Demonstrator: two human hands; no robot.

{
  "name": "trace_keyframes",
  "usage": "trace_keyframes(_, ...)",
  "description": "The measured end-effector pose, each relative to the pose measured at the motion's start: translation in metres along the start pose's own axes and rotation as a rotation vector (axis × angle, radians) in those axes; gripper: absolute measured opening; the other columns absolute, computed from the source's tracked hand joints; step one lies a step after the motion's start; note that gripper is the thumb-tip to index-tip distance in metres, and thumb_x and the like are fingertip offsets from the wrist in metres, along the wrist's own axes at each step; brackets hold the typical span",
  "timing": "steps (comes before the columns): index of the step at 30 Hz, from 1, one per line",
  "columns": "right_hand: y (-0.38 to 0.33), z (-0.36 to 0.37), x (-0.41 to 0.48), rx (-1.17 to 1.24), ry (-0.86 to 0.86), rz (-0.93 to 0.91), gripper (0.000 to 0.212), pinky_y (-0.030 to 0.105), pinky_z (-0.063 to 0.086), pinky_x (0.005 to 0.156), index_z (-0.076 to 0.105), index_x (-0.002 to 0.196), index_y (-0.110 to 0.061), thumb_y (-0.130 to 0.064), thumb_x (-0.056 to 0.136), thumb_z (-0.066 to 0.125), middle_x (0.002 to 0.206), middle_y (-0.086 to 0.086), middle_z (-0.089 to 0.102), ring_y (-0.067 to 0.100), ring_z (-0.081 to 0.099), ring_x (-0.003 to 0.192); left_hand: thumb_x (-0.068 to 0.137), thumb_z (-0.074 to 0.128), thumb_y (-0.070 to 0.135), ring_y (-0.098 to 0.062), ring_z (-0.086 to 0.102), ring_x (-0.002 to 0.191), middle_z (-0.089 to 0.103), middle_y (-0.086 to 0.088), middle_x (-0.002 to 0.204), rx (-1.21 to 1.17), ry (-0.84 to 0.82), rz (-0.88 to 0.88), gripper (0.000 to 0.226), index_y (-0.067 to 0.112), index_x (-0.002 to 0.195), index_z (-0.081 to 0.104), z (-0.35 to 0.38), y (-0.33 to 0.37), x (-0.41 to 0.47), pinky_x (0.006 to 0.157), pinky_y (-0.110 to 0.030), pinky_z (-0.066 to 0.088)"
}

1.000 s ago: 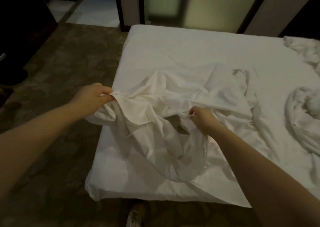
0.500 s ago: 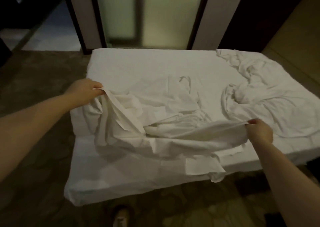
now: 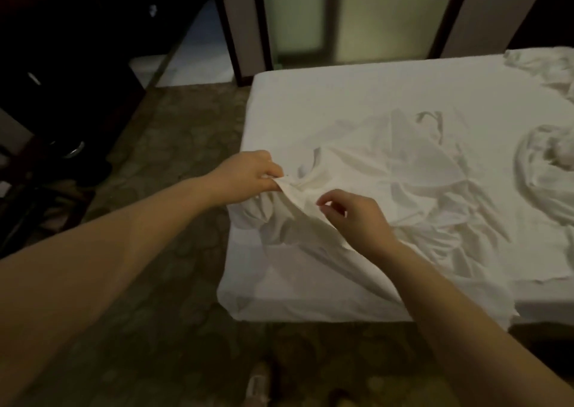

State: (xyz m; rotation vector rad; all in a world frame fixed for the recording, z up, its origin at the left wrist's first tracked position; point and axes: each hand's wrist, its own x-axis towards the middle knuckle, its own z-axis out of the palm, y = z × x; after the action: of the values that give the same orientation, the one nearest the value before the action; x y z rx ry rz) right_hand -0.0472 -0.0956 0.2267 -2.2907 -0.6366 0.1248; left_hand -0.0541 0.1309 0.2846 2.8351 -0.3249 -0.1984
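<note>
White cloth [image 3: 403, 170] is pinched at one edge between the thumb and fingers [image 3: 273, 175] of the left hand [image 3: 248, 177], just over the left side of the bed [image 3: 341, 96]. The pinched edge is raised a little, and a ridge of fabric is drawn from it toward the right hand [image 3: 357, 217]. On that hand the fingers [image 3: 329, 196] are loosely curled, with thumb and forefinger slightly apart. Nothing is held in them, and they are poised just above the ridge, near the left pinch.

The step in hand is judged to be the finding of an edge, so that the cloth can be spread or folded. For the next move, a second pinch by the right hand is called for, close beside the first. That pinch would then be slid along the edge to a corner, with the fabric kept taut between the two hands.

No basket, bin or bag is seen, and all the linen is borne by the bed. The cloth is crumpled across its near left part, with some fabric draped over the near side. Whether it is a sheet or a pillowcase cannot be told. A second bundle [image 3: 540, 170] is heaped to the right, well apart, and a third [image 3: 540, 65] at the far right. Patterned carpet [image 3: 174, 145] is seen beside the bed, and a shoe [image 3: 257, 385] below its near side.
</note>
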Motion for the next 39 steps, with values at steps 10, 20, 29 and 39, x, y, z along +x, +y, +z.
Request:
trace_keyframes(10,-0.041,0.074,0.019,0.49,-0.141,0.24,0.047,0.01,0.041,0.065,0.05,0.12,-0.045,-0.021,0.084,0.068,0.069,-0.009,0.058,-0.001,0.054,0.062,0.082,0.045,0.046,-0.016,0.051,0.08,0.051,0.001,0.087,-0.086,-0.031,0.05,0.04,0.019,0.098,0.07,0.018,-0.042,-0.036,0.067,-0.025,0.038)
trace_keyframes(20,-0.055,0.096,0.021,0.241,-0.033,-0.103,0.039,0.02,0.038,0.093,0.062,0.118,-0.031,-0.009,0.086,0.057,0.114,-0.007,0.058,0.007,0.052,0.106,0.086,0.051,0.039,0.006,0.043,0.077,0.039,0.023,0.085,-0.257,-0.012,0.026,0.021,0.028,0.094,0.067,0.065,-0.067,-0.101,0.062,-0.009,0.03)
trace_keyframes(29,-0.095,0.057,0.063,0.14,-0.85,0.088,0.017,0.015,0.034,0.068,0.062,0.081,-0.025,-0.013,0.09,0.055,0.076,-0.011,0.056,0.003,0.049,0.072,0.089,0.051,0.044,0.004,0.043,0.073,0.037,0.025,0.081,-0.169,-0.032,0.076,0.026,0.032,0.101,0.07,0.041,-0.065,-0.097,0.061,-0.008,0.03)
trace_keyframes(39,-0.05,-0.017,0.104,-0.406,-0.521,-0.066,0.032,0.026,0.03,0.086,0.058,0.065,-0.029,-0.052,0.088,0.054,0.065,-0.01,0.054,0.005,0.048,0.068,0.085,0.046,0.052,0.0,0.048,0.088,0.047,0.016,0.086,-0.154,0.018,0.037,0.026,0.034,0.085,0.066,-0.018,-0.057,-0.075,0.066,-0.011,0.039)
